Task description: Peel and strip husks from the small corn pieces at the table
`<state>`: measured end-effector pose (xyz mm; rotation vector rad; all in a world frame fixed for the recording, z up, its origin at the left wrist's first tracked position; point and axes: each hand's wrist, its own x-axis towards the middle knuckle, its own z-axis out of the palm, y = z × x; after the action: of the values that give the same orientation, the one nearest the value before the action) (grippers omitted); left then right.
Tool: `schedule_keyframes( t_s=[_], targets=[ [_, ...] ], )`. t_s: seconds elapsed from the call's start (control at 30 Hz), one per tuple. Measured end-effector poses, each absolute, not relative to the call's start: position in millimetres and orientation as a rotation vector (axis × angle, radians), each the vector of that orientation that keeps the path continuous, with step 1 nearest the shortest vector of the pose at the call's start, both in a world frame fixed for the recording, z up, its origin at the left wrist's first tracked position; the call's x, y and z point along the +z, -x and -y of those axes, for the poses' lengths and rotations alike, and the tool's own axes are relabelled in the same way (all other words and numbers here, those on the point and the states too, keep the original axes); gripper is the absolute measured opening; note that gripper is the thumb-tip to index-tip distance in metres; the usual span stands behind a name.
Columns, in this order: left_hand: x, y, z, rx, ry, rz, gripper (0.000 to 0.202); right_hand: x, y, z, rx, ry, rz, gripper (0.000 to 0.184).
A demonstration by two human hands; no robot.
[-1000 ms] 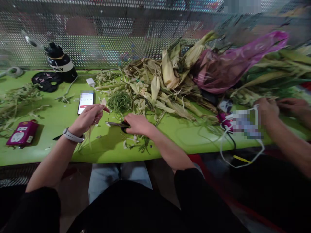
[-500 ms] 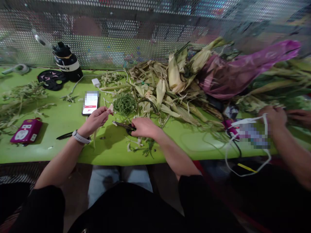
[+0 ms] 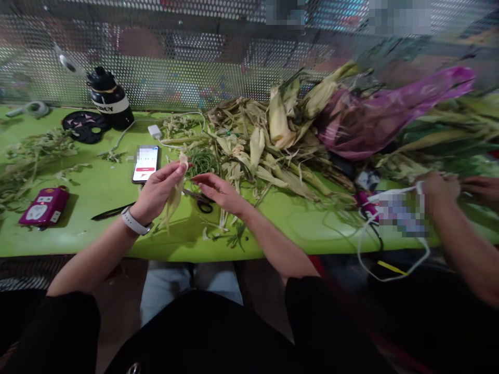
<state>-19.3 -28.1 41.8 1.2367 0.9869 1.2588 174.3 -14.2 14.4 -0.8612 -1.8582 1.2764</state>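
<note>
My left hand [image 3: 159, 188] pinches a pale strip of corn husk [image 3: 176, 200], its tip sticking up past the thumb and its long end hanging below the palm. Across from it, my right hand [image 3: 219, 191] is open, fingers stretched toward the strip and apart from it. Dark-handled scissors [image 3: 203, 205] lie on the green table [image 3: 187, 244] beneath my right hand, which partly covers them. Just beyond both hands sits a coil of thin green strands [image 3: 201, 162]. Small husk scraps [image 3: 223, 221] and green bits [image 3: 236, 236] lie nearer the table's front edge.
A heap of corn husks [image 3: 257, 148] and a pink plastic bag [image 3: 351, 127] fill the back right. At left are a phone [image 3: 145, 165], a black bottle [image 3: 111, 101], a purple box [image 3: 44, 206] and a dark slender tool [image 3: 113, 211]. Another person's hand [image 3: 440, 187] works at right.
My right hand has let go of the scissors, leaving them on the table, and its fingers have opened. My left hand has moved right and turned, bringing the husk strip toward the right hand.
</note>
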Motion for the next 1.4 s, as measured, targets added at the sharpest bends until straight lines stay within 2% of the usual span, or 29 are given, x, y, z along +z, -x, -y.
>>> schedule_keyframes(
  t_s=[0.1, 0.27, 0.43, 0.63, 0.83, 1.17, 1.27, 1.4],
  targets=[
    [51, 0, 37, 1.258, -1.292, -0.939, 0.02, 12, -168, 20, 1.517, 0.679, 1.733, 0.044],
    [53, -22, 37, 1.299, -1.273, -0.91, 0.018, 9, -164, 25, 1.453, 0.776, 1.546, 0.043],
    [51, -22, 25, 1.261, -1.096, -0.858, 0.028, 9, -168, 19, 1.444, 0.749, 1.46, 0.036],
    [47, -29, 18, 1.362, -0.96, -0.778, 0.025, 9, -168, 21, 1.329, 0.723, 1.502, 0.032],
    [36, -40, 18, 1.503, -0.927, -0.838, 0.017, 13, -169, 28, 0.925, 0.839, 1.656, 0.016],
    [31, -42, 17, 1.441, -0.82, -0.778, 0.025, 13, -171, 22, 0.856, 0.92, 1.705, 0.011],
    [32, -42, 17, 1.414, -0.779, -0.751, 0.023, 14, -173, 20, 0.958, 0.876, 1.668, 0.016],
    [32, -40, 16, 1.409, -0.74, -0.736, 0.023, 13, -172, 19, 1.126, 0.857, 1.66, 0.014]
  ],
)
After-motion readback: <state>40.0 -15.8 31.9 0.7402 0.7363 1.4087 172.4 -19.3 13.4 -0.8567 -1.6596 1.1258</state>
